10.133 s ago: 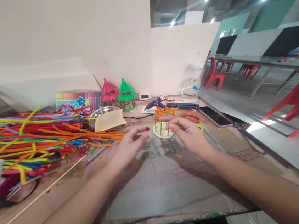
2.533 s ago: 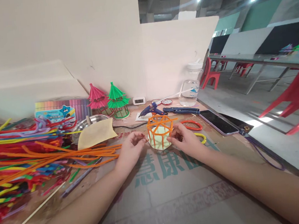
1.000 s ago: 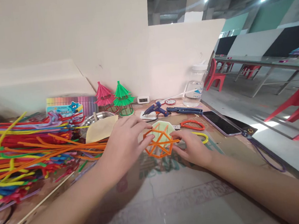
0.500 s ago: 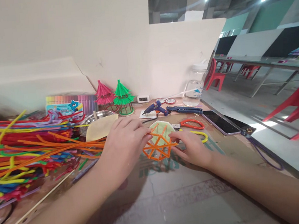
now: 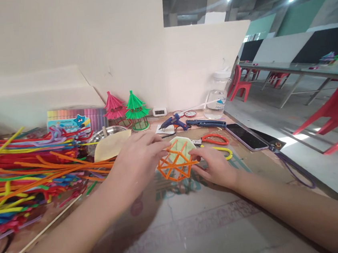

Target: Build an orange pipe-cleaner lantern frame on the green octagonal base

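Observation:
An orange pipe-cleaner frame point(image 5: 174, 165), shaped like a spoked wheel with struts, is held between my two hands above the table. My left hand point(image 5: 143, 155) pinches its upper left side, the fingertips partly hidden behind the knuckles. On the other side my right hand point(image 5: 214, 166) grips the right edge between thumb and forefinger. Behind the frame lies a pale green octagonal piece point(image 5: 183, 146); whether it touches the frame I cannot tell.
Bundled pipe cleaners point(image 5: 40, 168) fill the left side. Farther back stand pink point(image 5: 114, 106) and green point(image 5: 137, 109) pipe-cleaner pavilions, a glue gun point(image 5: 173, 123) and a bottle point(image 5: 216, 97). Red-handled scissors point(image 5: 214, 139), blue pliers point(image 5: 206, 123) and a phone point(image 5: 246, 136) lie to the right.
The whole view has shifted slightly, so everything appears a little farther left. Both hands keep their hold on the orange frame, which is tilted slightly differently.

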Tool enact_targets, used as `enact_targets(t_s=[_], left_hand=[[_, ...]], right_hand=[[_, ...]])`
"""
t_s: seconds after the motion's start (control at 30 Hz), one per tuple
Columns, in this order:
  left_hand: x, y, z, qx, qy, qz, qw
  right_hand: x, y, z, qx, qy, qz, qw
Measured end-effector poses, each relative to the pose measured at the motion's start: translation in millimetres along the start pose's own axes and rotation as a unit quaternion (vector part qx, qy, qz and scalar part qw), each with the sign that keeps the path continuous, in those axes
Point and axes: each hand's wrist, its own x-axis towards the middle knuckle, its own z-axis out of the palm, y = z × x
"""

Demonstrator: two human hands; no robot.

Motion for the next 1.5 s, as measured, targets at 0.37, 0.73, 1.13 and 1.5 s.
enact_targets(t_s=[0.37, 0.73, 1.13, 1.5], left_hand=[[-1, -2, -1.1, 0.022, -0.007, 0.025, 0.999], [2, 18, -3.8, -0.151, -0.014, -0.056, 0.987], [6, 15, -2.7, -0.273, -0.07, -0.109, 0.953], [7, 12, -7.7, -0.336, -0.135, -0.149, 0.92]], right_hand=[[2, -2, -3, 0.005, 0.002, -0.013, 1.0], [1, -4, -3, 0.036, 0.003, 0.009, 0.999], [-1, -10, -5, 0.099, 0.039, 0.032, 0.994], [3, -17, -15, 0.08, 0.051, -0.021, 0.995]])
